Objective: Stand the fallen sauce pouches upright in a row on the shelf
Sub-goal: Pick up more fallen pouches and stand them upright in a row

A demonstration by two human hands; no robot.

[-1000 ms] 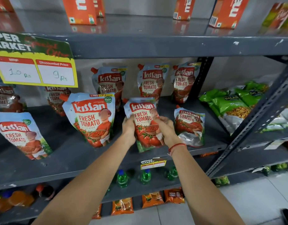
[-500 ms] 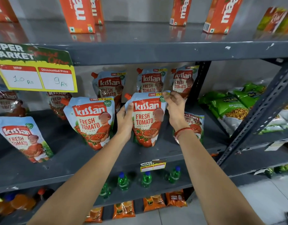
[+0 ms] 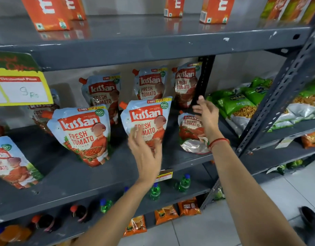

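grey shelf: upright pouch between open left hand, right hand.

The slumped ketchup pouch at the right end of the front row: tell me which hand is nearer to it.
Right. The right hand hangs open just above the slumped ketchup pouch, overlapping its top corner. The left hand is open farther left, in front of the upright middle pouch.

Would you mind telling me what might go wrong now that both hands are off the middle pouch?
1. The middle pouch stands unsupported, with the left hand open just before it; a brush could tip it.
2. The right hand is open above the slumped pouch, near the black post, which it might knock.
3. The slumped pouch lies near the shelf edge and could slide off.
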